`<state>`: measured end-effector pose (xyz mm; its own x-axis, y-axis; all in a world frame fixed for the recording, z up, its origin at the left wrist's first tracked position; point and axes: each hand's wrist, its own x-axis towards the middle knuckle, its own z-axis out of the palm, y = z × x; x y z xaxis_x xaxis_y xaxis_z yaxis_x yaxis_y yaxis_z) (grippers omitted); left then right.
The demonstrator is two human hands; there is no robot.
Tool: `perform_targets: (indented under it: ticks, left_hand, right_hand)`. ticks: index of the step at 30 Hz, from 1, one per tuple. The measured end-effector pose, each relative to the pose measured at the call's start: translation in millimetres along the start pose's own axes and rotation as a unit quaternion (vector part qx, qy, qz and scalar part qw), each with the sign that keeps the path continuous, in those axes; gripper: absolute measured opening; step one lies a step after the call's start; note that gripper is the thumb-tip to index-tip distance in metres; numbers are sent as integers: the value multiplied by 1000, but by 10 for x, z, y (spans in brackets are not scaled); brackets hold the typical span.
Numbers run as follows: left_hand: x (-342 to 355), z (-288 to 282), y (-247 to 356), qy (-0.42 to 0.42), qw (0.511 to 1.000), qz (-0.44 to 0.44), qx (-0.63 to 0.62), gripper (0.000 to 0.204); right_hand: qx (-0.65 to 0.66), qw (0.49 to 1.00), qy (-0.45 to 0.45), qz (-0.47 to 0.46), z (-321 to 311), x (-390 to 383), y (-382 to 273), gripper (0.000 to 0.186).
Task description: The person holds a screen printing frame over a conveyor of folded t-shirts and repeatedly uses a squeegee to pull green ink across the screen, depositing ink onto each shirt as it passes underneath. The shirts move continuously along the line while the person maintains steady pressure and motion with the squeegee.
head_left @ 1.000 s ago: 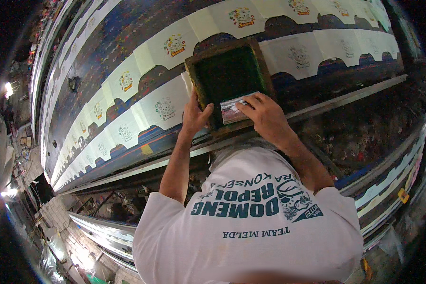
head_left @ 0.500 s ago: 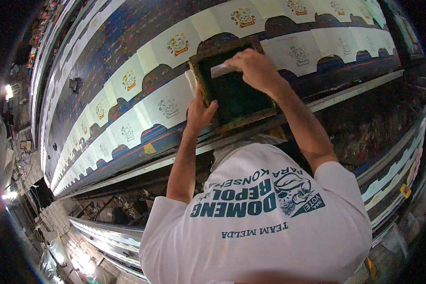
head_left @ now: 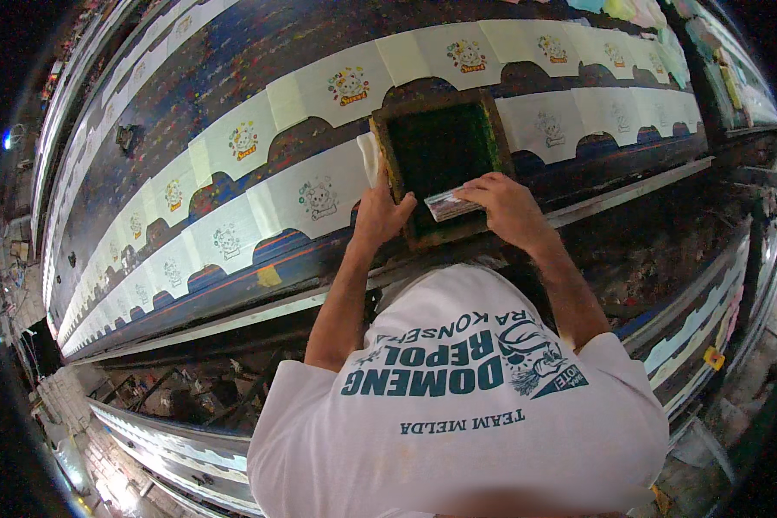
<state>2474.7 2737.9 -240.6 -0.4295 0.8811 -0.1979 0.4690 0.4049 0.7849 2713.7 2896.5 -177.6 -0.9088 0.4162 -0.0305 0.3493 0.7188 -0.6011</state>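
A wooden screen printing frame (head_left: 495, 134) with dark green mesh (head_left: 436, 142) lies over the near row of pale fabric pieces. My left hand (head_left: 380, 214) grips the frame's lower left side, thumb on the near side, fingers along the outer edge. A folded whitish cloth (head_left: 368, 154) sits against that edge, just above these fingers; whether they touch it I cannot tell. In my right hand (head_left: 514, 207) is a flat, pale squeegee (head_left: 449, 205), held tilted at the mesh's near end. Left of the frame, a pale piece (head_left: 319, 203) carries a grey outline print of a cartoon animal.
A far row of pieces bears coloured prints (head_left: 347, 86). Both rows lie along a long, paint-spotted dark table (head_left: 207, 95) with a metal rail (head_left: 630, 192) at its near edge. More racks of printed pieces (head_left: 173, 440) stand behind me at lower left.
My right hand has drawn the squeegee from the frame's far end down to its near end. The left hand stays on the frame's side. The whole view has shifted slightly.
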Motion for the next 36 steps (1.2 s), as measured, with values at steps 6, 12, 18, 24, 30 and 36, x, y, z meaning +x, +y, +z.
perform_targets:
  ticks: [6,12,18,24,30,36]
  left_hand:
    - [-9,49,-77,9,1000,19,14,107]
    - [-24,37,-56,1,1000,22,5,106]
    - [0,35,-71,-19,1000,-14,21,106]
    - [-8,65,-133,3,1000,5,20,106]
    - [-9,109,36,31,997,49,56,109]
    - [301,726,583,15,998,52,23,110]
  right_hand:
    - [3,998,33,-44,-146,783,270,50]
    - [-10,998,56,-26,-86,946,297,52]
    - [-35,997,65,4,169,138,-1,51]
    - [-54,995,84,-21,234,-88,-46,52]
    - [-35,996,71,-29,42,-179,149,59]
    - [-43,995,86,-34,-447,-492,792,59]
